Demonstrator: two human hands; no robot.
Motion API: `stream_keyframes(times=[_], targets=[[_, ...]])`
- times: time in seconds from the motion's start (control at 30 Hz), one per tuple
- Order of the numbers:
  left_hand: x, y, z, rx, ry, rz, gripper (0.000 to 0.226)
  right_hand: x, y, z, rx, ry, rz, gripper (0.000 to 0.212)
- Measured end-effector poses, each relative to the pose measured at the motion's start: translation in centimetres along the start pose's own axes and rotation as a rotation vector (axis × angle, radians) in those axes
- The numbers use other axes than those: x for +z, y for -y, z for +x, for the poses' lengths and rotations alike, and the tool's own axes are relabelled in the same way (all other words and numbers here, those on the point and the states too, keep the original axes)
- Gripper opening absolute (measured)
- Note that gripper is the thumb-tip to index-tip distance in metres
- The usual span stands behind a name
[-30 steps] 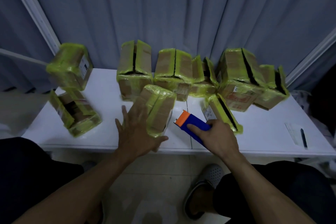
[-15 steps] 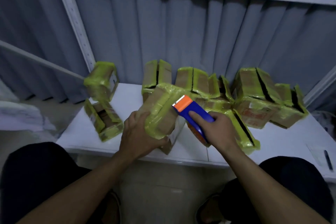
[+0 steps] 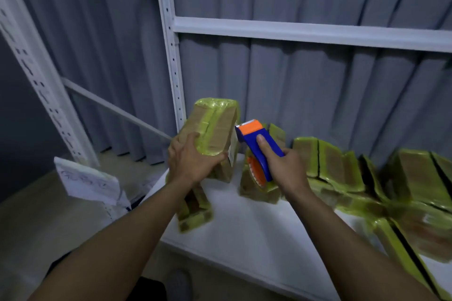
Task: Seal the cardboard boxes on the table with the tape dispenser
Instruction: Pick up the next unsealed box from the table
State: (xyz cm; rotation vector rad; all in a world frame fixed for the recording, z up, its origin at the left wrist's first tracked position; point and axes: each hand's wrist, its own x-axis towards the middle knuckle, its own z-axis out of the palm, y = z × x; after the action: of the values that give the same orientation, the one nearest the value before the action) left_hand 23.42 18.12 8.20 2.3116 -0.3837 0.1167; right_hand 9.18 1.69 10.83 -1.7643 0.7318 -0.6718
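Note:
My left hand [image 3: 193,161] grips a small cardboard box [image 3: 215,129] wrapped in yellow-green tape and holds it tilted above the white table [image 3: 244,222]. My right hand [image 3: 283,166] holds a blue tape dispenser [image 3: 259,144] with an orange toothed head, whose tip touches the box's right side. Several more taped boxes [image 3: 327,161] lie along the table's back and right; some show a dark open seam.
A white metal shelf post [image 3: 171,56] and a crossbar [image 3: 305,32] stand behind the table before grey curtains. A white sheet with writing [image 3: 88,181] hangs at the left. Another box [image 3: 195,212] sits at the table's left edge under my left forearm.
My left hand took hold of the box and lifted it off the table. My right hand raised the dispenser to the box's side. The camera swung up and left.

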Motion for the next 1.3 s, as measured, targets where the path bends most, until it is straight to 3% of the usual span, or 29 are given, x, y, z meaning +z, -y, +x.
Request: stream_keyframes(times=[0.2,0.3,0.43,0.6,0.7,0.9,1.03,1.13,1.23,1.3], targets=[[5.5,1.4,7.5,-0.006,0.041,0.033,0.099,4.0,-2.2,7.1,0.067,-0.003,-0.043,0.058],[8.6,1.5,10.1,0.116,0.046,0.069,0.072,5.4,-3.6,10.2,0.086,-0.014,-0.068,0.058],[13.5,3.1,13.3,0.120,0.016,0.234,0.086,6.9,-5.4,13.1,0.115,-0.013,-0.096,0.060],[17.6,4.8,15.2,0.093,0.014,0.216,0.080,7.7,-6.9,14.3,0.120,0.023,-0.109,0.061],[19.9,6.5,16.1,0.020,0.149,0.266,0.093,7.8,-7.1,14.4,0.091,0.040,-0.137,0.058],[19.1,7.2,15.1,0.118,0.176,0.336,0.075,7.3,-5.9,13.5,0.054,0.066,-0.101,0.055],[15.4,9.2,12.9,0.215,0.003,0.303,0.064,7.3,-4.9,11.7,0.034,0.092,-0.111,0.060],[12.1,10.9,10.3,0.066,-0.043,0.291,0.053,7.7,-4.3,9.2,0.041,0.112,-0.097,0.061],[10.3,12.5,7.1,-0.227,0.069,0.242,0.076,8.2,-4.4,6.4,0.042,0.166,-0.066,0.057],[9.4,13.5,5.4,-0.280,0.147,0.158,0.092,8.5,-4.8,4.7,0.045,0.201,-0.085,0.055]])
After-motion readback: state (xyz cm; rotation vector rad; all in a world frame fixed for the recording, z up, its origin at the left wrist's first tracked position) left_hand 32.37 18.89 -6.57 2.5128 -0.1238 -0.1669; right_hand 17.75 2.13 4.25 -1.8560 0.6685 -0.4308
